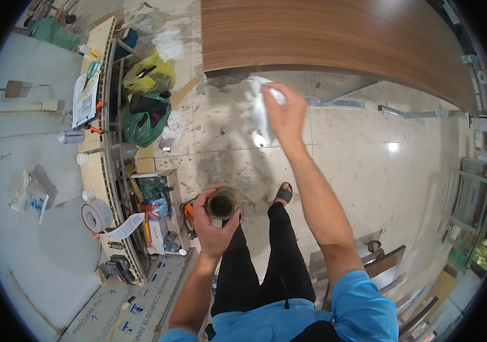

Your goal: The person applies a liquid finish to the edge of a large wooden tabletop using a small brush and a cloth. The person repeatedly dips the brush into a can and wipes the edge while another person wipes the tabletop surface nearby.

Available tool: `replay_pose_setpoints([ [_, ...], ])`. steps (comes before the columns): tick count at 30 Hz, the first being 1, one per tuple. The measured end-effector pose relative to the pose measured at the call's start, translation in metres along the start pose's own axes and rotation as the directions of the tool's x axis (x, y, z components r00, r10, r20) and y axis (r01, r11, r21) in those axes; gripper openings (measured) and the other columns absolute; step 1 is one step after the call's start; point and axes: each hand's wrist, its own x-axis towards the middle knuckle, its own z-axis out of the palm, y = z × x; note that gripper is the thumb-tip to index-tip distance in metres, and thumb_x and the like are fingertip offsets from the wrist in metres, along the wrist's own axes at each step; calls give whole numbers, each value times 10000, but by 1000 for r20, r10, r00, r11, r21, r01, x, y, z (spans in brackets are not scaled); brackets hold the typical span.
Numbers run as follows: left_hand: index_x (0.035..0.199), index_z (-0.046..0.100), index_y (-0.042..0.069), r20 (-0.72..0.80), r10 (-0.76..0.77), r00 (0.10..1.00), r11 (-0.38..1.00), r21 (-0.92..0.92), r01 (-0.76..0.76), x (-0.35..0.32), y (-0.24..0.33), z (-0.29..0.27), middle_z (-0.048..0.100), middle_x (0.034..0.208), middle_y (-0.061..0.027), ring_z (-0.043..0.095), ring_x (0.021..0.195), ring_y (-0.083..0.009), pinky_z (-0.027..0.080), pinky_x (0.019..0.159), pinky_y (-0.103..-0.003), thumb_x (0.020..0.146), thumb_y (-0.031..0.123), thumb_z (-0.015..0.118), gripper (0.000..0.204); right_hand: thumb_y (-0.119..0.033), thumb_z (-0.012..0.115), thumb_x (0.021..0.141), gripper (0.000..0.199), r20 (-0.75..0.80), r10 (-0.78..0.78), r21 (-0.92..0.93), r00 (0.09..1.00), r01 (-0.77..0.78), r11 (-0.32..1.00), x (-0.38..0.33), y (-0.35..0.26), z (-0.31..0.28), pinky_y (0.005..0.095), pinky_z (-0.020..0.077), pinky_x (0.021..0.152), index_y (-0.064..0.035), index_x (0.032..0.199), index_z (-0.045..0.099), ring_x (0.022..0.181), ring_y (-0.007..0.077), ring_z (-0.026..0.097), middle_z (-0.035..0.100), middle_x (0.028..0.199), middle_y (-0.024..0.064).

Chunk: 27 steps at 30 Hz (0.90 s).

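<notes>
My left hand (pixel 213 231) is wrapped round an open-topped round jar (pixel 222 204) in front of my legs. Its inside looks dark, and I cannot make out what it holds. Farther forward, my right hand (pixel 287 114) pinches a crumpled white cloth (pixel 259 117), smeared by motion; it could be cloth or paper. The cloth hangs just short of the near edge of a brown wood-grain tabletop (pixel 334 34), and whether it touches that edge I cannot tell.
At the left runs a narrow shelf bench (pixel 109 171) with tape rolls, scissors and papers. Yellow (pixel 151 73) and green bags (pixel 146 119) lie beside it on the stained tile floor (pixel 221 148). Metal legs (pixel 337 104) show under the tabletop. Panels (pixel 386 261) stand near my right arm.
</notes>
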Motion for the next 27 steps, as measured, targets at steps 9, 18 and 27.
replay_pose_setpoints([
  [9, 1422, 428, -22, -69, -31, 997, 999, -43, 28, -2, -2, -6, 536, 1462, -177, 586, 1299, -227, 482, 1124, -347, 804, -99, 820, 736, -108, 740, 969, 167, 97, -99, 30, 990, 96, 995, -14, -12, 36, 321, 564, 813, 17, 1064, 799, 930, 178, 732, 804, 993, 112],
  [18, 1431, 405, -2, -55, 9, 998, 1000, 26, -8, -1, 2, -27, 509, 1474, -185, 569, 1327, -229, 469, 1147, -373, 833, -99, 801, 724, -116, 741, 960, 176, 7, 86, 149, 996, -86, 985, -14, -19, 37, 361, 568, 858, -7, 1080, 808, 943, 232, 753, 801, 1037, 152],
  [27, 1442, 397, -5, -72, 4, 997, 1000, 19, -2, -3, -4, -44, 504, 1487, -193, 560, 1339, -245, 460, 1155, -384, 817, -111, 787, 744, -77, 731, 954, 170, -124, 70, 172, 990, -48, 984, -29, -47, 59, 369, 575, 874, -7, 1101, 778, 932, 234, 762, 803, 1012, 142],
])
